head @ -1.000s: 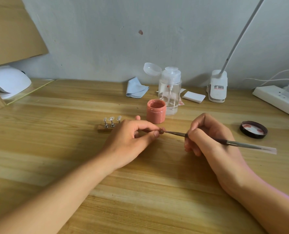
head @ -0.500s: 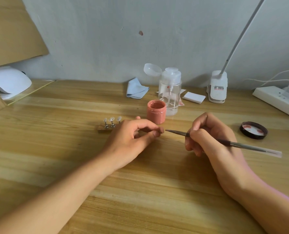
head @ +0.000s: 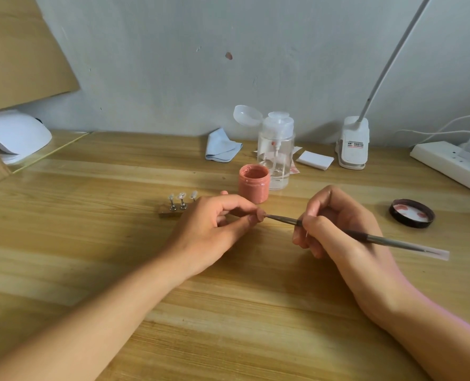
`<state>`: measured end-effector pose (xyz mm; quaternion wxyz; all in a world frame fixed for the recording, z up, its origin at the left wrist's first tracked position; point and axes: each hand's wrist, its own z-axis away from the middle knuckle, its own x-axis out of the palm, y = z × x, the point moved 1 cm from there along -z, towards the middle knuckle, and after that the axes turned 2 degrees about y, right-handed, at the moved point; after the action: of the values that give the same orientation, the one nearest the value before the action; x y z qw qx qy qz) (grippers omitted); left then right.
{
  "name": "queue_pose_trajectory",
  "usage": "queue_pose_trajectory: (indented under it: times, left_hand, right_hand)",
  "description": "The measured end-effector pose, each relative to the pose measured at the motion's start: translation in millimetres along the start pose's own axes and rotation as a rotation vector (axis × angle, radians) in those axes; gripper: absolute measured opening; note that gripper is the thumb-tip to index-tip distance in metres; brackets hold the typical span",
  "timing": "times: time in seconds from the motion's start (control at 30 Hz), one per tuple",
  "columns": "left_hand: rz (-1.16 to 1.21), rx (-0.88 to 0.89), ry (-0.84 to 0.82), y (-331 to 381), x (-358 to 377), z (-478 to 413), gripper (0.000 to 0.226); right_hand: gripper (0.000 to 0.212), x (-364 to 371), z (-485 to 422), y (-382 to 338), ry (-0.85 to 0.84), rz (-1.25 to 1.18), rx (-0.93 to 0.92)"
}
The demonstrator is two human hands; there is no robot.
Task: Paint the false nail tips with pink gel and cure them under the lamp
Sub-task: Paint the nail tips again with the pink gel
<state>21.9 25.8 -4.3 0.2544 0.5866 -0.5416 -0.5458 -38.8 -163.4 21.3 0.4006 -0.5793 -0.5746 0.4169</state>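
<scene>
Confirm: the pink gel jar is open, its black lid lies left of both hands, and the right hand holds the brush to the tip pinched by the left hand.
Wrong side: the head view shows the black lid right of both hands. The rest stands: pink gel jar open, right hand holding brush to the left hand's tip.

gel jar before pump bottle, lid right

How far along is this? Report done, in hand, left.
Done: gel jar open, lid off. In hand: left hand pinches a pinkish tip, right hand holds the brush to it. Left: clear tips on the stand, then curing under the lamp.
</scene>
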Motion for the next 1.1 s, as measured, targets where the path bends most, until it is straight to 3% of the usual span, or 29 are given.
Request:
queue_pose_trajectory:
  times: [0.6,0.73,1.0,1.1]
  left_hand:
    - [0.049,-0.032,-0.008,2.9,0.7,2.3,0.008]
    - [0.065,-0.032,-0.010,4.4,1.3,2.2,0.018]
    - [0.053,-0.033,-0.019,2.7,0.6,2.4,0.008]
    - [0.051,-0.027,-0.018,3.5,0.4,2.6,0.016]
  right_hand:
    - [0.016,0.1,-0.4,0.3,0.034,0.011,0.025]
    - [0.015,0.4,-0.6,-0.6,0.039,0.028,0.027]
    - [0.019,1.2,-0.9,-1.0,0.055,0.009,0.019]
    - [0.018,1.2,-0.5,-0.7,0.047,0.008,0.015]
